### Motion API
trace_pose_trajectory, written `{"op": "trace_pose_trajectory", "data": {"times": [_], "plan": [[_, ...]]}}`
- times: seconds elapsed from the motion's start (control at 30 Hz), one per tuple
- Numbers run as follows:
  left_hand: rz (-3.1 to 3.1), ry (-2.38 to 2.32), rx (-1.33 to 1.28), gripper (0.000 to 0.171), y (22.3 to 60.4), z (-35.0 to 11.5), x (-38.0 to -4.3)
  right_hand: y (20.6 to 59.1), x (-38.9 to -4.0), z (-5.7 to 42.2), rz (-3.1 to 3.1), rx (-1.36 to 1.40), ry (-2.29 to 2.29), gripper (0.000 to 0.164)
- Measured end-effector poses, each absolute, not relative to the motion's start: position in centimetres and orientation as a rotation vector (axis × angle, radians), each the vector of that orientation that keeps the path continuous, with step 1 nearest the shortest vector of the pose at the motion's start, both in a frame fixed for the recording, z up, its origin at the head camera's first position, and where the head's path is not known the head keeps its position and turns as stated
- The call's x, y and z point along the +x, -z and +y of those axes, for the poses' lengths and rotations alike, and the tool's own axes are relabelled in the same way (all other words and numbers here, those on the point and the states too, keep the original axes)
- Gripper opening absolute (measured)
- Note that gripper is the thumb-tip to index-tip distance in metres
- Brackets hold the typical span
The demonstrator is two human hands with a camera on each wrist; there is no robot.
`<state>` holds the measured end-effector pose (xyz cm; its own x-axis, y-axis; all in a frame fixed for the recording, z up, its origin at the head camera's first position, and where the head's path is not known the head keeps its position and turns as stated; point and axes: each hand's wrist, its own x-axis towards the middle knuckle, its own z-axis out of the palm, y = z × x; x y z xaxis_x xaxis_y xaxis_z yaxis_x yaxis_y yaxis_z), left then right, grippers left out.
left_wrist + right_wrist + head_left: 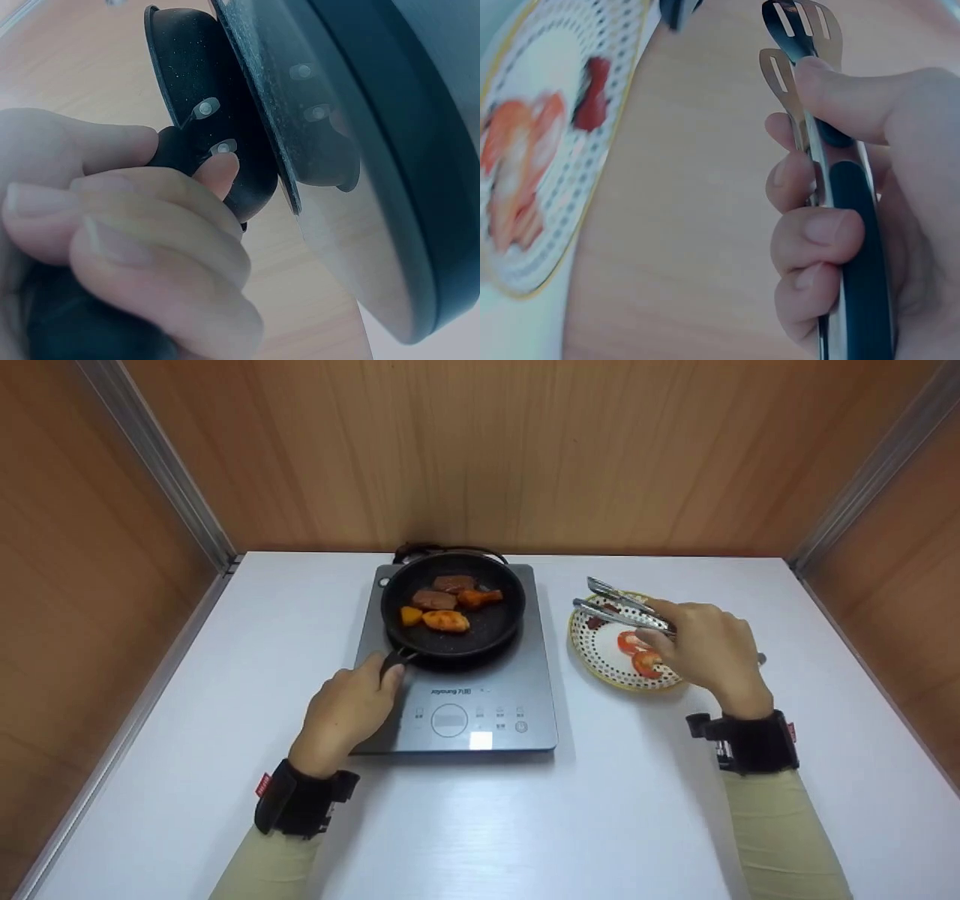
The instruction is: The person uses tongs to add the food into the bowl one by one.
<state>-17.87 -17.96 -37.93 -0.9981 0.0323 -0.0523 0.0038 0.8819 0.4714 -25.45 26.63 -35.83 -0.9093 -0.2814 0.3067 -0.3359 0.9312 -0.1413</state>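
My left hand grips the handle of a black frying pan. In the pan lie two brown slabs of meat, a small drumstick, an orange-yellow browned piece and a yellow chunk. My right hand holds metal tongs with dark grips, their tips apart and nothing between them. Below the tongs is a dotted plate with a yellow rim, bearing tomato slices and a dark red piece.
The pan is over a grey induction cooktop with a control panel at its front. A black cord runs behind it. Wooden panels enclose the white table at the back and both sides.
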Motion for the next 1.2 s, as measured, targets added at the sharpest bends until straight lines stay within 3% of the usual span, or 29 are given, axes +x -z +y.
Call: {"op": "trace_pose_trajectory", "data": {"times": [0.67, 1.2], "plan": [[2.991, -0.754, 0.017, 0.033, 38.0, -17.9, -17.9, 36.5, -26.2, 33.4, -3.147, 0.267, -0.323, 0.057], [2.999, -0.757, 0.024, 0.034, 38.2, -18.0, -18.0, 37.8, -26.8, 33.9, -3.249, 0.168, -0.322, 0.057]]}}
